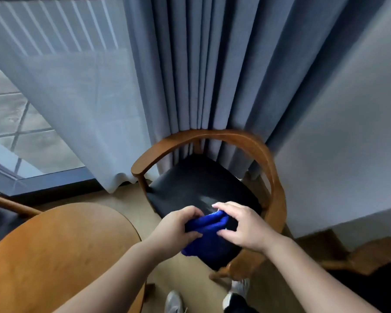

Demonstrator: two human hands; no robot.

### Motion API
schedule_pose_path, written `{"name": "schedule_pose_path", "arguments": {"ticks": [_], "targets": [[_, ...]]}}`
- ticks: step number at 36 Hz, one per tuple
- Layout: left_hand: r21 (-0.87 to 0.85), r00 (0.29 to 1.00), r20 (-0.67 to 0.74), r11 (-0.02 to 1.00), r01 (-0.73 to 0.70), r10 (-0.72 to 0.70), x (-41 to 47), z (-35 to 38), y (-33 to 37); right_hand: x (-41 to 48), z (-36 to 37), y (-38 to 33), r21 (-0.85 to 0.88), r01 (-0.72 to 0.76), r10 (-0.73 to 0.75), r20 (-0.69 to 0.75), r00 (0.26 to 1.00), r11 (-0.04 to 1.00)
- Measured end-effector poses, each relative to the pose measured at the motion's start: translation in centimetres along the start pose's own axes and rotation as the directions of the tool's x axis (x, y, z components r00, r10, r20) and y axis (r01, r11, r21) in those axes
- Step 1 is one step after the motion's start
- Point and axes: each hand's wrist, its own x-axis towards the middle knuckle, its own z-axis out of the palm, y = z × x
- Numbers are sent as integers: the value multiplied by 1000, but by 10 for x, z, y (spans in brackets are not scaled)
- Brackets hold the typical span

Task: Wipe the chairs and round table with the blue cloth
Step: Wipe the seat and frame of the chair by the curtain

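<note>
At far left a second chair [7, 207] just peeks in, only an arm and a dark seat edge showing. Next, the round table [61, 249], bare wood, near my left forearm but not touching the cloth. My left hand [176, 227] is clamped on the left end of the blue cloth [207, 231], fingers curled over the top and thumb pinching underneath. The cloth is bunched into a thick roll, long axis running roughly left to right between my hands and tilted a bit, right end higher and pointing toward the chair back; a loose tail hangs down at lower left. It's held just above the front of the black seat [196, 184] of the chair [264, 154]; I can't tell if it touches the seat. My right hand [242, 224] is on the right end, fingers spread and bent, thumb against the lower edge, a looser hold than the left. Looks to me like I'm refolding or regripping before wiping. To do it well I'd flatten the roll into a pad, keep one palm on top, and sweep the seat back to front, then run it along the curved wooden armrest. The risk I see is the hanging tail dragging or the bunch skipping over spots. Curtain [212, 75] behind, wall at right.
</note>
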Motion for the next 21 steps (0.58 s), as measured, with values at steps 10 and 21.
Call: {"name": "schedule_pose_path", "arguments": {"ticks": [10, 21], "targets": [[-87, 937, -208, 959, 269, -282, 84, 15, -11, 110, -20, 78, -45, 151, -134, 259, 956, 988], [-126, 781, -381, 864, 487, -495, 154, -30, -102, 260, -8, 134, -125, 226, -182, 292, 939, 966]]}}
